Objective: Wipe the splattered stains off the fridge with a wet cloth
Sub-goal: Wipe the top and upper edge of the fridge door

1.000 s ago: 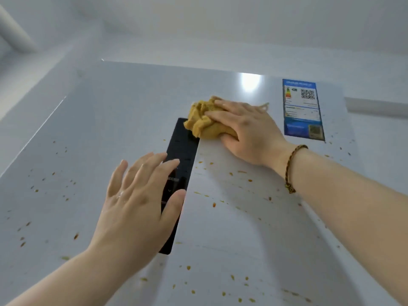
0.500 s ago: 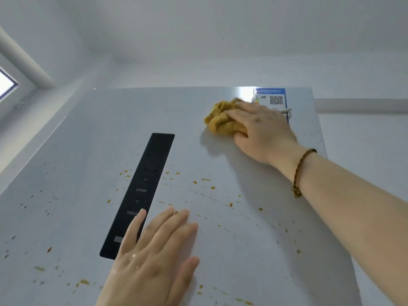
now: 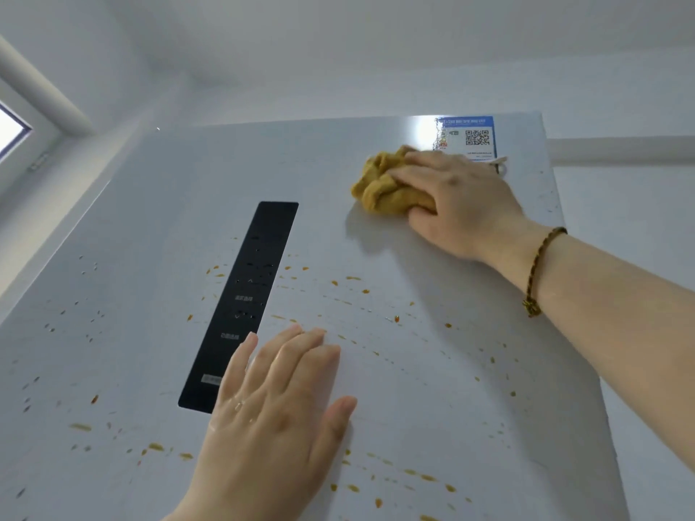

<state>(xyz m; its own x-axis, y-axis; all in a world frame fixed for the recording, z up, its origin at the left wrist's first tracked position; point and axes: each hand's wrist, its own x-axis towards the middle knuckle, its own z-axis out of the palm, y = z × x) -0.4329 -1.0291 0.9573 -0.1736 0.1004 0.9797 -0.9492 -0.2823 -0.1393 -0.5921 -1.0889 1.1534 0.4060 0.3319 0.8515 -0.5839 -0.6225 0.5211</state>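
Left hand [image 3: 270,415], nearest, at 6 o'clock in view. Palm flat on the fridge [image 3: 150,220] door, fingers straight and close together, grip fully open, holding nothing. Small finger overlaps the lower edge of the black control panel [image 3: 240,306], which runs up toward 12 o'clock from there.

Orange-brown stains [image 3: 365,291] are scattered over the door: around the left hand, both sides of the panel, and out toward 3 o'clock and 9 o'clock. The patch just below the cloth looks unmarked.

Right arm enters from 3 o'clock, braided bracelet [image 3: 537,272] on the wrist. Right hand [image 3: 459,204] at 1 o'clock, high on the door, its grip closed over a bunched mustard-yellow cloth [image 3: 380,186], fingers laid across it, thumb tucked under, cloth pressed against the door.

Blue-edged label [image 3: 470,139] with QR code touches the hand's far side. Window [image 3: 11,133] at 10 o'clock.
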